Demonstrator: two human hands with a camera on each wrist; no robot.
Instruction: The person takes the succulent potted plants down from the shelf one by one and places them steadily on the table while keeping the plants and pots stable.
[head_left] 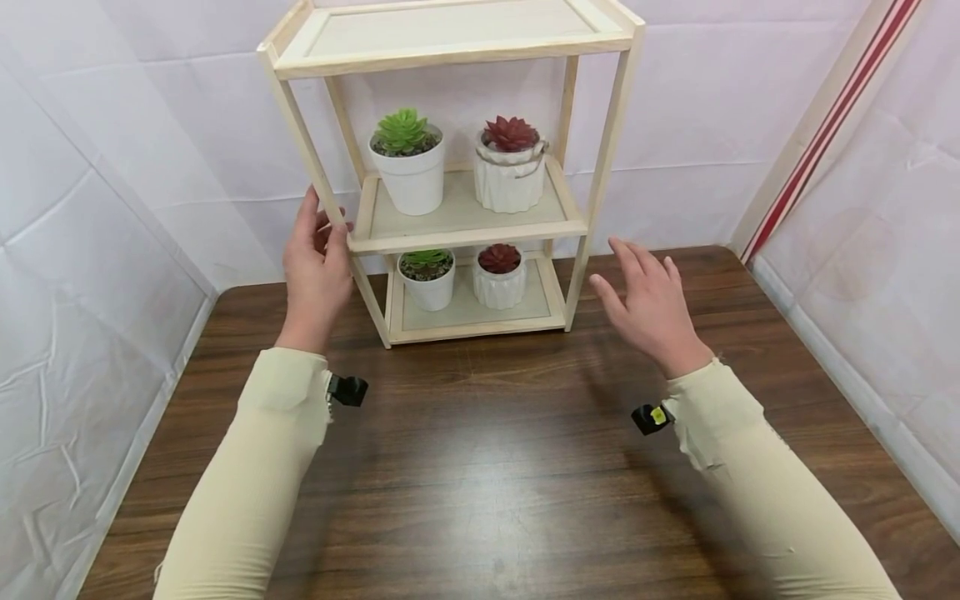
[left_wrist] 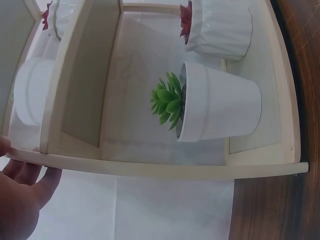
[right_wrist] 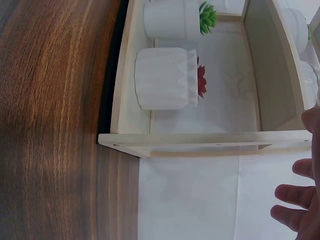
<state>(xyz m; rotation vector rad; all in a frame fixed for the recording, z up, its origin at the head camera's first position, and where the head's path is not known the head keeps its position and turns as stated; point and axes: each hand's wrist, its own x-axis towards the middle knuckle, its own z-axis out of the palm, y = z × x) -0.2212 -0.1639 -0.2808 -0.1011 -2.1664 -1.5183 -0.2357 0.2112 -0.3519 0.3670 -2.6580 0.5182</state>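
A pale wooden three-tier shelf (head_left: 465, 237) stands at the back of the table. My left hand (head_left: 318, 275) holds its left front post at middle-tier height, thumb in front and fingers behind. Beside the right post my right hand (head_left: 648, 308) hovers with fingers spread, holding nothing. On the middle tier are a smooth white pot (head_left: 410, 183) with a light green succulent and a ribbed white pot (head_left: 510, 185) with a red one and a cord tie. The bottom tier bears a white pot (left_wrist: 220, 102) with a green succulent and a ribbed pot (right_wrist: 162, 80) with a red one.
The dark wood-grain table (head_left: 480, 467) extends from the shelf toward me. White sheeting (head_left: 690, 125) hangs behind and at both sides. A red-striped band (head_left: 825, 133) runs down the back right corner. The shelf's top tier (head_left: 450, 29) shows bare panel.
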